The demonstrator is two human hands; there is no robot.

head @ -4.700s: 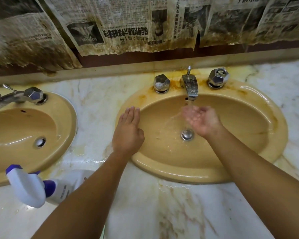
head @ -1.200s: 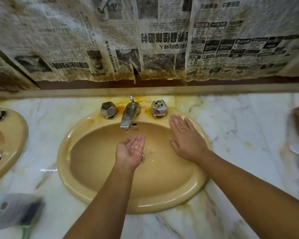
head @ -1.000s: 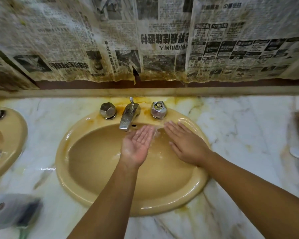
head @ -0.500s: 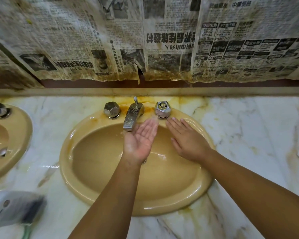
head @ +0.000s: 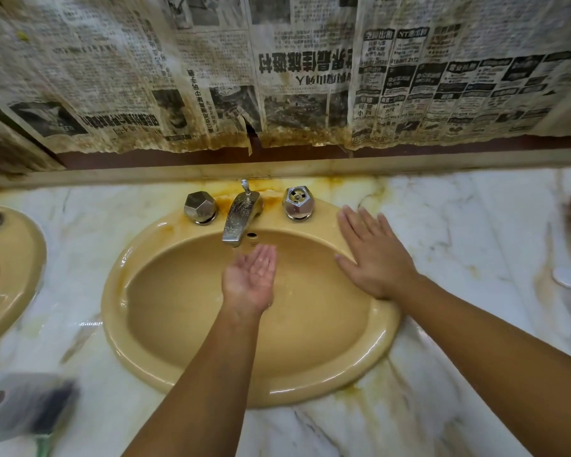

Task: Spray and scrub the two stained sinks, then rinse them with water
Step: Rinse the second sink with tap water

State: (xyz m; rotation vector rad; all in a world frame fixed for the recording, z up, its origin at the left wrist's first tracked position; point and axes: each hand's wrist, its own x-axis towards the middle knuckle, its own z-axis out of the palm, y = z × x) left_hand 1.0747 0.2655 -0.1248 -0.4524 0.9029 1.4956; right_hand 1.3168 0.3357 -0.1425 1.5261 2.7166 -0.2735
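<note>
I see the oval sink (head: 112, 311) mid-bench (head: 459, 232), long axis running L-R. Spout (head: 241, 216) points toward me, down into the basin. L hand (head: 249, 280) cupped palm-up under spout, grip loose, empty. R hand (head: 373, 262) flat on R rim, grip wide, fingers toward wall.

Mustard-yellow sink (head: 139, 351), white veined marble counter (head: 459, 225), chrome faucet (head: 241, 216)

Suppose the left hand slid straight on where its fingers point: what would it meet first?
Probably the back wall of the sink, near the overflow hole under the faucet spout; depth unclear.
</note>
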